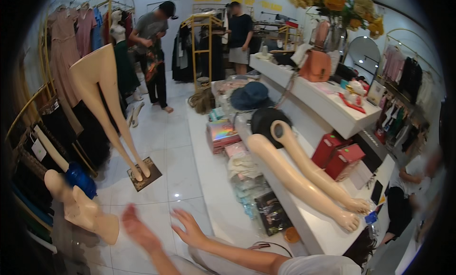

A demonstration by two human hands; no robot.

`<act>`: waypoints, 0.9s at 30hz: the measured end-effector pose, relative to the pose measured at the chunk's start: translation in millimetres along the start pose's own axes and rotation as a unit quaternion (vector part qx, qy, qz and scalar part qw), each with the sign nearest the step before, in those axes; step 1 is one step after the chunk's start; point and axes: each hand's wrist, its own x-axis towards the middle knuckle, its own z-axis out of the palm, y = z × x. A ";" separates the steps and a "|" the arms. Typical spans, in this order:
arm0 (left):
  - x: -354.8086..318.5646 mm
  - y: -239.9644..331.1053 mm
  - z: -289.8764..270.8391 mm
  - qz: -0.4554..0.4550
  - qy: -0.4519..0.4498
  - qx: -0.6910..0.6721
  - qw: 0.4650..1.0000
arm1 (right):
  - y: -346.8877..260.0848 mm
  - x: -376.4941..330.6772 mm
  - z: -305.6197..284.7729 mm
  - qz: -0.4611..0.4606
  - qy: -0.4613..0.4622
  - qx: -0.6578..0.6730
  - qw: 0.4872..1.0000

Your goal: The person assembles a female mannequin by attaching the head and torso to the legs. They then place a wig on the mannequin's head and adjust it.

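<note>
Left hand [140,227] and right hand [191,231] uncurled, empty. Torso [84,209] near left hand looks stiff, slick, probably light, maybe crackable; best held round the waist [109,227].

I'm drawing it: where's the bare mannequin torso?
In the head view, the bare mannequin torso is at lower left, just left of the left hand.

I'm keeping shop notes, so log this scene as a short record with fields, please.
Left hand: empty, blurred, nearest the mannequin torso
Right hand: empty, spread open
Mannequin legs: upright on a dark base
White counter: two mannequin limbs, red boxes
Others: person in grey top, person in dark top, person at right
</note>
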 end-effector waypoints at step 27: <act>-55.8 -277.9 -85.0 -0.287 -0.234 0.301 0.879 | 135.8 15.7 134.9 0.282 -0.513 -0.359 0.727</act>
